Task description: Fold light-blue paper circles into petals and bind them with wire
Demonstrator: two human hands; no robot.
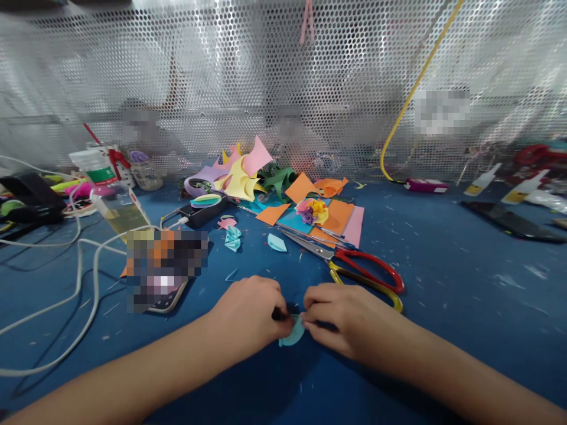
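Note:
Between my hands, low in the middle of the head view, is a small light-blue paper piece (pixel 293 335) with a rounded edge. My left hand (pixel 253 310) pinches its left side, the fingertips partly hidden behind the knuckles. Thumb and fingers of my right hand (pixel 339 319) close on its upper right edge. Just beyond lie a folded light-blue paper (pixel 277 242) and a crumpled light-blue paper piece (pixel 233 238). Scissors (pixel 330 255) with one red and one yellow handle rest beyond my right hand, blades pointing up and left.
Coloured paper scraps (pixel 241 177) are heaped at the back, near a multicoloured paper flower (pixel 312 211) on paper sheets. A phone (pixel 166 289) and white cables (pixel 95 277) lie left, by a bottle (pixel 117 206). Glue bottles (pixel 525 188) and a black phone (pixel 511 221) are at right.

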